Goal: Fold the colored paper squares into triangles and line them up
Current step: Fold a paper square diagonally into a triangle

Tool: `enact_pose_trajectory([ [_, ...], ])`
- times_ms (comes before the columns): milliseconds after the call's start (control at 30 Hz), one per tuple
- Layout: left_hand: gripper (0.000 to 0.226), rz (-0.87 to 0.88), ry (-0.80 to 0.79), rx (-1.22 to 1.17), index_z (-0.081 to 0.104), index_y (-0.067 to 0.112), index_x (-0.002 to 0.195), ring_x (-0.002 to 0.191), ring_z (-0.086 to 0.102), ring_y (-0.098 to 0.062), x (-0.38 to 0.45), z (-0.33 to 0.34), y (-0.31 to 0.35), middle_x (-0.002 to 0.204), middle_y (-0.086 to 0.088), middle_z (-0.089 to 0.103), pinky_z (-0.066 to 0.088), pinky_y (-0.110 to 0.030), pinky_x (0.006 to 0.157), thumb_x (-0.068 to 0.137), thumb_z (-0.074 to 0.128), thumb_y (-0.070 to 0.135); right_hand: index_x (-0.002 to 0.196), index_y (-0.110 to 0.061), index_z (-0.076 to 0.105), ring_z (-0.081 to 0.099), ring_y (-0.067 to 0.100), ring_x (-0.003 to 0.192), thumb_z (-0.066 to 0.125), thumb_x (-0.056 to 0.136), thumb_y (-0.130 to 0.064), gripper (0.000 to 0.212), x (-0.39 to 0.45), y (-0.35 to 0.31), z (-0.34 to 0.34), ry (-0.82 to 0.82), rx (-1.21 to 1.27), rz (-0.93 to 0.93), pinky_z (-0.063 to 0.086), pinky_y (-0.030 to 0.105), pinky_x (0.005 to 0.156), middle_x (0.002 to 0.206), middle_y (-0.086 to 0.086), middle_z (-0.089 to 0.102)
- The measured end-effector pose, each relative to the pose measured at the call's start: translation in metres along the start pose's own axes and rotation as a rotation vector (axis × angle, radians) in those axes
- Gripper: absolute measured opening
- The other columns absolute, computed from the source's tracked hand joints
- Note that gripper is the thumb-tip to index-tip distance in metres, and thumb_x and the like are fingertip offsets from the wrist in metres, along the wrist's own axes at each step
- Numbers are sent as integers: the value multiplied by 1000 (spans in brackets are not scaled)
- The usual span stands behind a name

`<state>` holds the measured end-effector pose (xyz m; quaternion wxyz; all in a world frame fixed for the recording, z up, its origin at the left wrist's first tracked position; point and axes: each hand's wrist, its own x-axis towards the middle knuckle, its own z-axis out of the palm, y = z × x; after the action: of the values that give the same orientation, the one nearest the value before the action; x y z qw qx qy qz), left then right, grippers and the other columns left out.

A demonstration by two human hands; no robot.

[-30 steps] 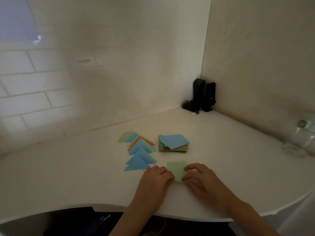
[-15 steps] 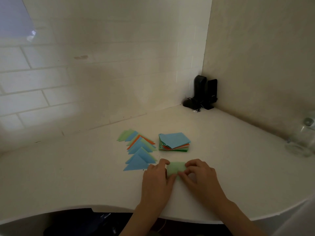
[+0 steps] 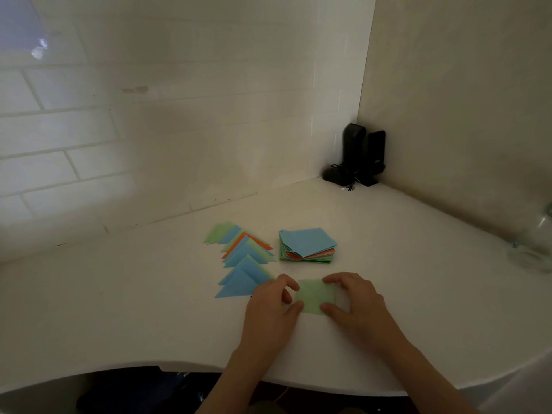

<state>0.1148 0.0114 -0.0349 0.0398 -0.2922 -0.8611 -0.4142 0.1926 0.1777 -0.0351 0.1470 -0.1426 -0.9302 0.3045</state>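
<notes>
On counter (image 3: 388, 264): left hand (image 3: 270, 312), right hand (image 3: 355, 306) pinch green paper square (image 3: 316, 295) edges.

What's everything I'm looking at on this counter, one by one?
green sheet: one, pale green, flat near the front edge, between the hands
triangles: a row of several, overlapping; blue, green, orange; left of the stack
stack: one pile of squares, blue on top, behind the green sheet
speakers: two, black, in the back corner
jar: one, clear glass, at the right edge
counter: one, white
left hand: fingers on the sheet's left edge
right hand: fingers and thumb on its right edge
</notes>
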Motion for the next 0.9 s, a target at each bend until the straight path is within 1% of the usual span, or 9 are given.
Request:
enact_pose_trajectory([
  [133, 18, 22, -64, 43, 67, 31, 85, 70, 47, -4, 5, -3, 2, 77, 7, 53, 42, -22, 70, 80, 68, 14, 114, -49, 45, 42, 7, 115, 68, 80, -27, 46, 2, -1, -8, -109, 54, 2, 32, 35, 104, 117, -24, 47],
  [233, 35, 37, -179, 106, 73, 30, 84, 69, 48, -5, 12, -8, 5, 81, 4, 51, 39, -17, 68, 80, 58, -2, 107, -54, 45, 48, 2, 106, 58, 77, -17, 49, 4, -2, -14, -135, 99, -36, 36, 37, 102, 114, -23, 51],
  [300, 42, 54, -229, 122, 75, 27, 85, 72, 52, -10, 16, -12, 7, 84, 0, 54, 40, -20, 68, 78, 52, -8, 108, -50, 50, 51, 4, 100, 47, 68, -15, 53, 7, -2, -16, -137, 59, -108, 42, 39, 95, 110, -19, 53],
  [367, 42, 80, -244, 139, 76, 23, 86, 80, 57, -20, 18, -14, 10, 86, -4, 57, 44, -29, 74, 79, 50, -9, 112, -35, 60, 54, 12, 97, 44, 70, -9, 52, 11, -2, -15, -143, -23, -197, 46, 40, 88, 103, -12, 52],
  [467, 35, 178, -227, 280, 73, 29, 91, 90, 56, -18, 13, -15, 12, 96, 3, 60, 41, -32, 75, 85, 50, 3, 105, -26, 70, 59, 18, 87, 61, 78, -14, 31, 16, -4, -11, -79, -122, -301, 51, 40, 74, 93, -10, 54],
  [567, 24, 297, -123, 464, 67, 31, 89, 88, 53, -15, 3, -16, 11, 96, 13, 59, 30, -31, 72, 88, 43, 31, 91, -27, 73, 61, 18, 72, 63, 72, -24, 21, 14, -5, -9, -5, -214, -385, 49, 34, 58, 82, -5, 60],
  [633, 27, 331, -49, 519, 63, 30, 77, 76, 55, -14, -6, -14, 13, 83, 13, 59, 34, -32, 68, 84, 40, 43, 87, -28, 73, 60, 16, 71, 62, 73, -26, 18, 10, -8, -10, 9, -228, -392, 46, 32, 59, 80, -7, 61],
  [733, 33, 330, -17, 474, 61, 28, 75, 79, 51, -11, -13, -9, 10, 82, 15, 61, 36, -35, 74, 82, 40, 53, 88, -28, 71, 52, 9, 75, 66, 79, -30, 11, 1, -16, -13, -10, -195, -352, 43, 29, 68, 81, -9, 56],
  [900, 21, 373, 5, 508, 64, 32, 72, 78, 58, -9, -14, -10, 2, 78, 19, 64, 36, -28, 70, 76, 47, 42, 86, -30, 72, 45, 6, 76, 66, 78, -39, 14, -4, -21, -7, 3, -167, -332, 37, 29, 68, 81, -11, 47],
])
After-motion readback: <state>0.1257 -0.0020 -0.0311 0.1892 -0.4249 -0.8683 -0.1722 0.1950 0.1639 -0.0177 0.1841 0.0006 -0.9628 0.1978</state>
